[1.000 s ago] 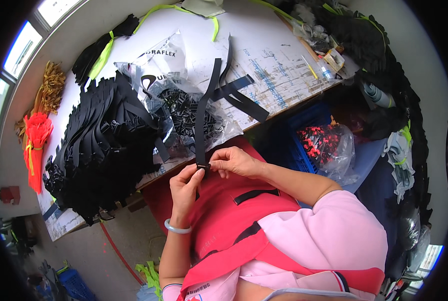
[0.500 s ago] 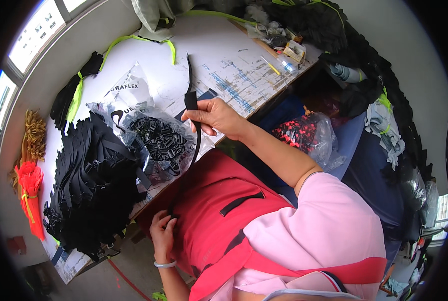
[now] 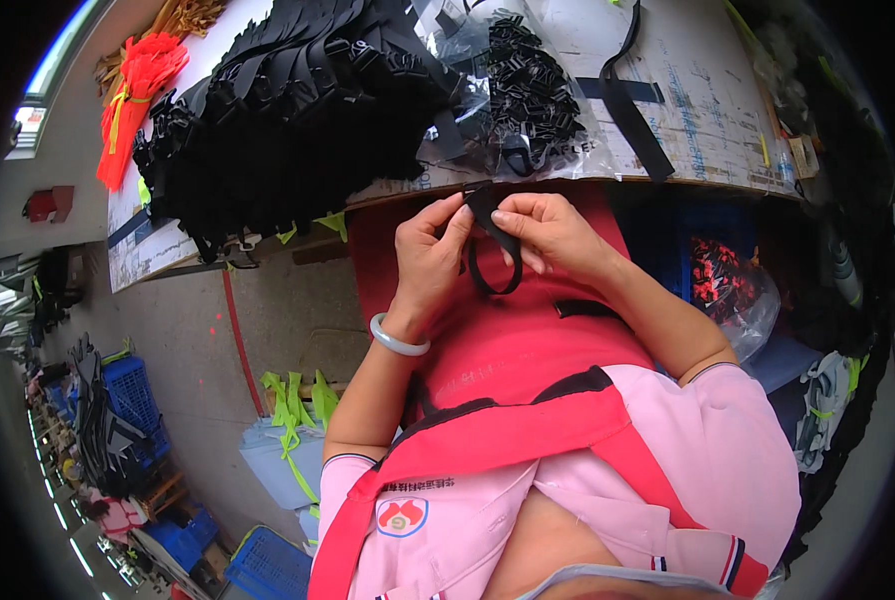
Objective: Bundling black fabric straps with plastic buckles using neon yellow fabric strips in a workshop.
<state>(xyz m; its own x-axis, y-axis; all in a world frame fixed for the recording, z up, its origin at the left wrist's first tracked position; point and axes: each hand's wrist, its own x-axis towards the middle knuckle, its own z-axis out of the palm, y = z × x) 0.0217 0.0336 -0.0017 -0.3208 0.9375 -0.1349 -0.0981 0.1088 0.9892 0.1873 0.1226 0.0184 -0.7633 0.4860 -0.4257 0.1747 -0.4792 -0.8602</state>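
L hand (image 3: 429,250) & R hand (image 3: 557,238) up close to the front edge of the surface (image 3: 687,130), over the red apron (image 3: 467,340). Both grips pinch the same blk webbing strap (image 3: 507,238), thumb against fingers; it hangs in a loop btwn them. Small dark bit at its top: too small to ID.

Surface = worn white board w/ faded blue print. On its L side, big heap of blk straps w/ buckles (image 3: 297,120), some over the edge; next to it, clear plastic bag w/ blk plastic buckles (image 3: 532,90). R of that, loose blk strap (image 3: 632,125); yellow pen (image 3: 764,150) nr far R end. Orange-red bundle (image 3: 132,100) w/ yellow tie, far L.

Room: window (image 3: 32,125) upper L, grey floor (image 3: 297,290) w/ red line (image 3: 242,340), blue crates (image 3: 270,565) lower L, clear bag of red/blk pcs (image 3: 717,275) below surface on R.
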